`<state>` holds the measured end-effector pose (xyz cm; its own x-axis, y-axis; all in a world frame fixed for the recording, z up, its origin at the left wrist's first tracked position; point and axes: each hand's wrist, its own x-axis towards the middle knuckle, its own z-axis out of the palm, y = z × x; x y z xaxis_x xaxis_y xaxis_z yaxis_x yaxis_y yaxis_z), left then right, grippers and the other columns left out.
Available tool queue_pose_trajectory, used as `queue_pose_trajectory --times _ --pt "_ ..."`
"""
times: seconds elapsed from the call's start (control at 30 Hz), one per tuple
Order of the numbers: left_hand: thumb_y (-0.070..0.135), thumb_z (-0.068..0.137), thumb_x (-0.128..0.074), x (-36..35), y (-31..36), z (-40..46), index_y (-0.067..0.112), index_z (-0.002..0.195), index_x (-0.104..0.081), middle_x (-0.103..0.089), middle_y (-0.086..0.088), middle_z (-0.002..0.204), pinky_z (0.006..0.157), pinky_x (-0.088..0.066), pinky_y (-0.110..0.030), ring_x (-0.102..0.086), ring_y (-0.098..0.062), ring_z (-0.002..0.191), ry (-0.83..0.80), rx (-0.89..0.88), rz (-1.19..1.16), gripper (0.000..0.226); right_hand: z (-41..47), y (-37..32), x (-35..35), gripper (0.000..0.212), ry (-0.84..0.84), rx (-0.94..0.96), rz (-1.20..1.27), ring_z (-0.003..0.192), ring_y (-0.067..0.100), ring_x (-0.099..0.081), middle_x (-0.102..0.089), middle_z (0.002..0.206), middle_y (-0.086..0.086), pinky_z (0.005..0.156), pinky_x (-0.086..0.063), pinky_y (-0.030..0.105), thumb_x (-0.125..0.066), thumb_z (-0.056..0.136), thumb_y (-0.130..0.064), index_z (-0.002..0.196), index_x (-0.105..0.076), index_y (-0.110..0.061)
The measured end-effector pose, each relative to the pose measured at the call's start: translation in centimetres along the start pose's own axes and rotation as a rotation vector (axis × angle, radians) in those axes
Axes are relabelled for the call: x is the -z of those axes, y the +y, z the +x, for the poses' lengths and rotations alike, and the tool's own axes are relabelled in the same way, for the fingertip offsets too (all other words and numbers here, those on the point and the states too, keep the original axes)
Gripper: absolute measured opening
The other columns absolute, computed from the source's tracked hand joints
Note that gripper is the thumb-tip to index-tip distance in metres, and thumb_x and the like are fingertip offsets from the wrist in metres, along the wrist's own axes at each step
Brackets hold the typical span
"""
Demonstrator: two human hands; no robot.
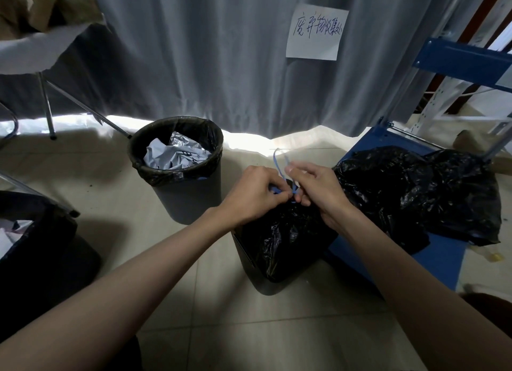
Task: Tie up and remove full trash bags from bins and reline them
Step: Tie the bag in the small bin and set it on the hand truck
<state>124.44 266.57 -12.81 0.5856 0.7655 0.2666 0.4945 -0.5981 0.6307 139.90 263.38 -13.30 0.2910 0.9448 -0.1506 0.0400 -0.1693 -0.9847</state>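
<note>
A full black trash bag (285, 240) sits gathered at its top inside a dark bin (249, 262) in the middle of the floor. Both hands work at its neck. My left hand (255, 193) pinches one blue drawstring (279, 165) end, and my right hand (315, 187) pinches the other, the strings crossing between the fingers. A loop of blue string stands up above the hands. A second grey bin (191, 193), lined with a black bag and holding crumpled white and silver waste, stands behind to the left.
A pile of black bags (432, 193) lies on a blue cart deck (440, 257) at the right. Another lined bin (36, 248) is at the left edge. A grey curtain (221, 51) with a paper note (315, 32) hangs behind; a folding table leg (47, 104) is far left.
</note>
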Motion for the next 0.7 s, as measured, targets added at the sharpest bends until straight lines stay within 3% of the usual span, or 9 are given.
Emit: queue_pose_trajectory --times 0.1,0.23,0.3,0.33,0.43,0.5,0.53,0.63,0.7 --pt "0.014 0.083 -0.074 0.7 -0.2 0.1 0.016 0.082 -0.081 -0.075 0.005 0.075 0.070 -0.047 -0.014 -0.063 0.002 0.070 -0.086 0.217 -0.330 0.008 -0.3 -0.6 0.2 0.038 -0.035 0.019 0.023 0.048 0.013 -0.057 -0.061 0.088 0.010 0.044 -0.039 0.023 -0.063 0.094 -0.037 0.126 -0.050 -0.022" --pt "0.015 0.086 -0.069 1.4 -0.9 -0.2 0.006 0.095 -0.078 -0.073 -0.022 0.094 0.073 -0.046 -0.030 -0.061 -0.022 0.078 -0.245 0.475 -0.658 0.016 -0.7 -0.9 0.3 0.007 -0.190 0.068 -0.018 0.063 0.019 -0.060 -0.054 0.077 0.012 0.048 -0.036 0.024 -0.061 0.089 -0.012 0.093 -0.058 -0.017" --pt "0.019 0.088 -0.065 1.7 -1.1 -0.1 0.005 0.098 -0.076 -0.062 -0.013 0.072 0.055 -0.034 -0.024 -0.046 -0.017 0.063 -0.314 0.539 -0.699 0.020 -0.9 -0.9 0.1 0.016 -0.259 0.103 -0.052 0.069 0.019 -0.058 -0.058 0.073 0.010 0.052 -0.034 0.023 -0.055 0.083 -0.001 0.084 -0.056 -0.016" --pt "0.018 0.090 -0.063 1.8 -1.1 0.0 0.005 0.097 -0.074 -0.046 -0.002 0.063 0.048 -0.023 -0.020 -0.033 -0.010 0.056 -0.342 0.564 -0.713 0.019 -1.1 -1.0 -0.1 0.019 -0.277 0.123 -0.073 0.069 0.016 -0.056 -0.059 0.071 0.007 0.054 -0.034 0.023 -0.053 0.081 0.002 0.082 -0.056 -0.016" --pt "0.018 0.094 -0.057 1.9 -1.1 0.2 0.017 0.089 -0.059 -0.017 0.006 0.065 0.043 -0.008 -0.019 -0.014 -0.005 0.049 -0.420 0.640 -0.827 0.006 -1.6 -1.3 -0.3 0.017 -0.301 0.203 -0.160 0.065 0.009 -0.048 -0.055 0.067 0.003 0.060 -0.034 0.021 -0.056 0.085 0.005 0.081 -0.056 -0.012" --pt "0.015 0.094 -0.055 1.8 -1.4 0.2 0.023 0.079 -0.049 -0.018 0.007 0.063 0.042 -0.008 -0.018 -0.014 -0.005 0.046 -0.399 0.679 -0.881 0.017 -1.9 -1.3 -0.5 0.012 -0.321 0.257 -0.214 0.063 0.008 -0.039 -0.046 0.070 0.006 0.059 -0.032 0.020 -0.066 0.088 -0.005 0.083 -0.055 -0.008" --pt "0.014 0.093 -0.055 1.8 -1.5 0.3 0.023 0.077 -0.048 -0.021 0.008 0.061 0.041 -0.009 -0.017 -0.015 -0.004 0.045 -0.379 0.696 -0.896 0.020 -2.0 -1.2 -0.6 0.020 -0.316 0.286 -0.246 0.063 0.007 -0.037 -0.044 0.070 0.004 0.058 -0.032 0.019 -0.074 0.085 -0.014 0.082 -0.055 -0.008" --pt "0.017 0.093 -0.059 2.0 -1.5 0.3 0.021 0.071 -0.061 -0.023 0.008 0.058 0.044 -0.006 -0.019 -0.014 -0.006 0.047 -0.353 0.716 -0.910 0.022 -1.8 -0.9 -0.8 0.041 -0.194 0.421 -0.456 0.067 0.010 -0.049 -0.053 0.072 -0.003 0.063 -0.040 0.023 -0.089 0.065 -0.037 0.076 -0.056 -0.016" --pt "0.020 0.093 -0.061 2.1 -1.6 0.2 0.021 0.066 -0.064 -0.021 0.007 0.061 0.047 -0.005 -0.021 -0.012 -0.007 0.049 -0.335 0.730 -0.896 0.027 -1.4 -1.0 -0.9 0.039 -0.105 0.498 -0.589 0.074 0.012 -0.057 -0.061 0.074 -0.005 0.069 -0.044 0.027 -0.090 0.060 -0.036 0.073 -0.057 -0.019"
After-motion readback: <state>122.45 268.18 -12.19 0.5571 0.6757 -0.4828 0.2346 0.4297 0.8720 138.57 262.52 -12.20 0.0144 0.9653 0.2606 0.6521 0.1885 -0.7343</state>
